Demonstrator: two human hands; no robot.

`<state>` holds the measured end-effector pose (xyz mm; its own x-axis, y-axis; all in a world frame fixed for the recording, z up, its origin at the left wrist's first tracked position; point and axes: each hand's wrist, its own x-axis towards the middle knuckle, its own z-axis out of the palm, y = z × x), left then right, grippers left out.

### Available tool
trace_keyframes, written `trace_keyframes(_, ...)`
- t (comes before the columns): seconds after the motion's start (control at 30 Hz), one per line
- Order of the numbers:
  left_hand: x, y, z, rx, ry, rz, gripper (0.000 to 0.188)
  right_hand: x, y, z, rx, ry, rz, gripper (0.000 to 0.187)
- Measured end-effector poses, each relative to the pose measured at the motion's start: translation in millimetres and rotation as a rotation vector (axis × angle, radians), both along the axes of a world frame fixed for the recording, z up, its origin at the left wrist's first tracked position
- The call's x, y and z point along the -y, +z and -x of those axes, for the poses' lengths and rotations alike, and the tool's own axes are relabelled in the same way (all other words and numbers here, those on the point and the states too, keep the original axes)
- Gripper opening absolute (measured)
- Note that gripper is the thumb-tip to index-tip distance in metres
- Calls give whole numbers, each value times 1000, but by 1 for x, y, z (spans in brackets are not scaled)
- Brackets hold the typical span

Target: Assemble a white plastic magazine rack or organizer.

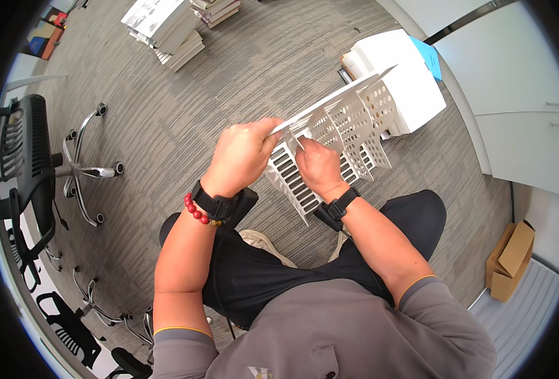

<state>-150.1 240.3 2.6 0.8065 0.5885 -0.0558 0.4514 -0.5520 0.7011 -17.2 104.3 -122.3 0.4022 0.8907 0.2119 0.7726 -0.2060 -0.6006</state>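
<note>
In front of my knees a white plastic file rack is held tilted above the carpet. Its base is slotted, and its upright dividers are pierced with round holes. My left hand grips the rack's upper left edge, thumb over the rim. My right hand reaches between the panels, its fingers closed around the edge of a left-hand divider; the fingertips are partly hidden. Each wrist wears a black strap, and red beads circle the left one.
Just beyond the rack's right end stands a white box-like thing beside books and a blue folder. Stacked books sit on the carpet at the far left. Wheeled chairs line the left; cabinets and a cardboard box are right.
</note>
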Motion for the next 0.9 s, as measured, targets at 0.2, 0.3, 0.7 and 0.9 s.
trace_keyframes(0.2, -2, -22, 7, -155, -89, -71, 23, 4, -1, 4, 2, 29, -119, 11)
trace_keyframes(0.3, -9, -23, 7, -126, -109, 10, 30, 2, -1, 5, -6, 16, -113, 12)
trace_keyframes(0.7, -43, -37, 15, -53, -113, 765, 43, 2, 0, 7, -28, 5, -46, 14)
trace_keyframes(0.9, -37, -37, 14, -35, -165, 611, 43, 2, 4, 8, -35, -15, -1, 12)
